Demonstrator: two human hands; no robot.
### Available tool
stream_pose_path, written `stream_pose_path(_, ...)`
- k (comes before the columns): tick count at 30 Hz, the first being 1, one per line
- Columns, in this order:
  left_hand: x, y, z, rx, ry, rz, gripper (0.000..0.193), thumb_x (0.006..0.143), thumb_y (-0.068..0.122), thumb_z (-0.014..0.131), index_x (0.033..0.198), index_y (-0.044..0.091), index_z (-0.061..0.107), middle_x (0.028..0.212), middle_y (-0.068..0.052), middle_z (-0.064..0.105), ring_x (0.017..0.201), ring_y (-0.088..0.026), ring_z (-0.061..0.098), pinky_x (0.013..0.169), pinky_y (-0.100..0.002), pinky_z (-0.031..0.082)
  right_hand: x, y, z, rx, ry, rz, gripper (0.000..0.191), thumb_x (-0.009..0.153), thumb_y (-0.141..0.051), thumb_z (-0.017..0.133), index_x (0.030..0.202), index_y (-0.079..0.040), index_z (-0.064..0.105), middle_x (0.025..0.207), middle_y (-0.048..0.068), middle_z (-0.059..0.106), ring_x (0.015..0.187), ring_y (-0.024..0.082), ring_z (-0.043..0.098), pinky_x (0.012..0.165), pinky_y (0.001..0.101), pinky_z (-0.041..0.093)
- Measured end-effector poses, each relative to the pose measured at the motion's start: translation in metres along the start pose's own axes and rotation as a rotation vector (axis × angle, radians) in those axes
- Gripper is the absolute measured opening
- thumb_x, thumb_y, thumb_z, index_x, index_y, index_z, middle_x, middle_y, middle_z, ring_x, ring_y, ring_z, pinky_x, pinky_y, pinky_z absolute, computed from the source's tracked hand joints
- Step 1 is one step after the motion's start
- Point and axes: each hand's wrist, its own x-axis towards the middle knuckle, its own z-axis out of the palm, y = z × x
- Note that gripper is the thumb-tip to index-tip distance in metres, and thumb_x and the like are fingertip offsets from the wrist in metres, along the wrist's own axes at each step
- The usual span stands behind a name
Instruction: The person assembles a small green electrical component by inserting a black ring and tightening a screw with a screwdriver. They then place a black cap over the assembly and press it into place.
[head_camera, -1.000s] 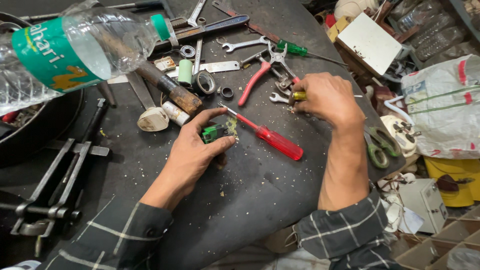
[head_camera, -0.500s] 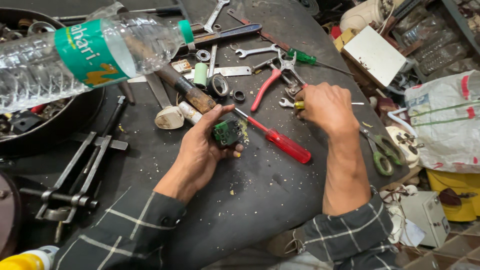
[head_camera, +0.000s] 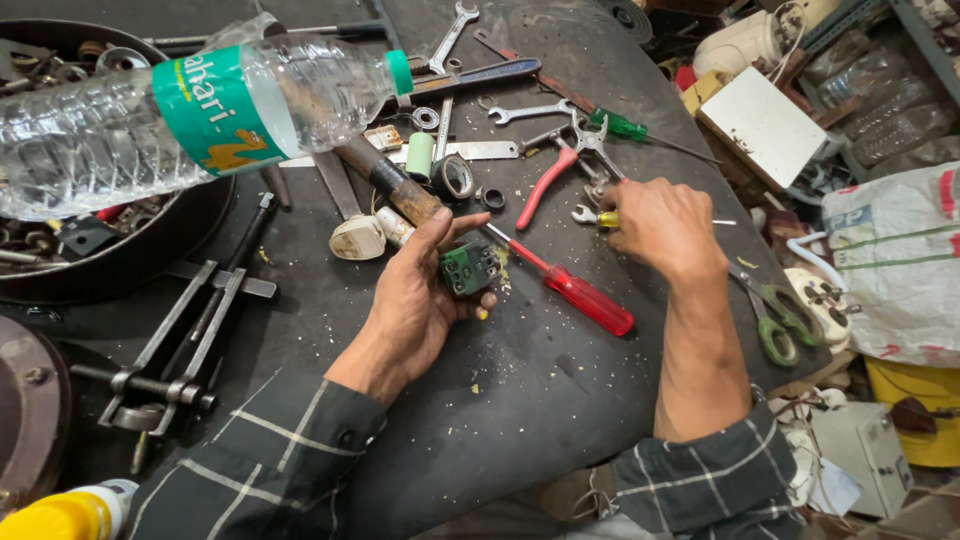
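The left hand (head_camera: 420, 300) is gripping a green part (head_camera: 468, 268) mid-frame; the right hand (head_camera: 660, 228) is clutching a yellow tool (head_camera: 607, 219), best kept steady.

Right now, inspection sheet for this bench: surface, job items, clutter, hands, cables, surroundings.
Surface: dark worktable, dusty, with pale crumbs near the middle.
Job's things: small green part in the left hand; yellow-tipped tool in the right hand, mostly hidden.
Clutter: red screwdriver, red-handled pliers, spanners, green screwdriver, tape roll, clear plastic bottle lying on a round pan of parts, steel puller, green scissors.
Grippers: left hand cups the part; right hand is closed on the tool.
Cables: loose wires off the table's right edge.
Surroundings: white box, printed sack, crates at right.
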Motion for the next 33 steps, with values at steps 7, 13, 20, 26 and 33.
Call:
stream_pose_path(7,0.000,0.000,0.000,-0.016,0.003,0.003,0.060,0.098,0.051,0.050,0.132,0.004,0.063,0.098,-0.007,0.067,0.082,-0.016,0.064,0.066,-0.034,0.056,0.002,-0.002,-0.010,0.109,-0.033,0.042,0.040,0.073,-0.025,0.082,0.113,-0.024,0.078,0.100,0.010,0.076,0.093,0.035,0.071,0.079,0.0490,0.056)
stream_pose_path(13,0.001,-0.002,-0.003,-0.022,0.007,0.003,0.051,0.100,0.043,0.049,0.130,0.006,0.066,0.095,-0.008,0.068,0.076,-0.019,0.064,0.063,-0.032,0.053,0.001,-0.001,-0.020,0.369,0.047,0.032,0.024,0.081,-0.030,0.081,0.104,-0.023,0.082,0.090,0.009,0.076,0.080,0.028,0.072,0.072,0.0435,0.055)
stream_pose_path(20,0.004,-0.005,-0.005,-0.057,0.072,0.049,0.040,0.100,0.020,0.048,0.130,0.002,0.067,0.088,-0.004,0.059,0.078,-0.017,0.061,0.067,-0.036,0.058,0.007,-0.020,-0.024,0.912,-0.044,-0.092,0.021,0.089,-0.020,0.081,0.107,-0.009,0.080,0.073,0.004,0.069,0.060,0.013,0.053,0.053,0.0307,0.038)
stream_pose_path(26,0.004,-0.002,-0.005,-0.138,0.045,0.061,0.043,0.098,0.017,0.043,0.133,0.003,0.064,0.097,-0.011,0.066,0.079,-0.021,0.064,0.072,-0.036,0.056,-0.005,-0.050,-0.019,1.269,-0.103,-0.497,0.021,0.089,-0.010,0.080,0.108,-0.002,0.077,0.094,-0.001,0.076,0.086,0.006,0.068,0.077,0.0231,0.056)
stream_pose_path(33,0.002,-0.003,-0.002,-0.224,-0.012,0.112,0.048,0.095,0.008,0.042,0.139,0.004,0.059,0.112,-0.012,0.063,0.099,-0.020,0.063,0.087,-0.038,0.056,-0.012,-0.072,-0.022,1.304,-0.114,-0.605,0.016,0.086,-0.007,0.082,0.101,-0.004,0.076,0.097,0.001,0.067,0.093,0.010,0.062,0.083,0.0261,0.050)
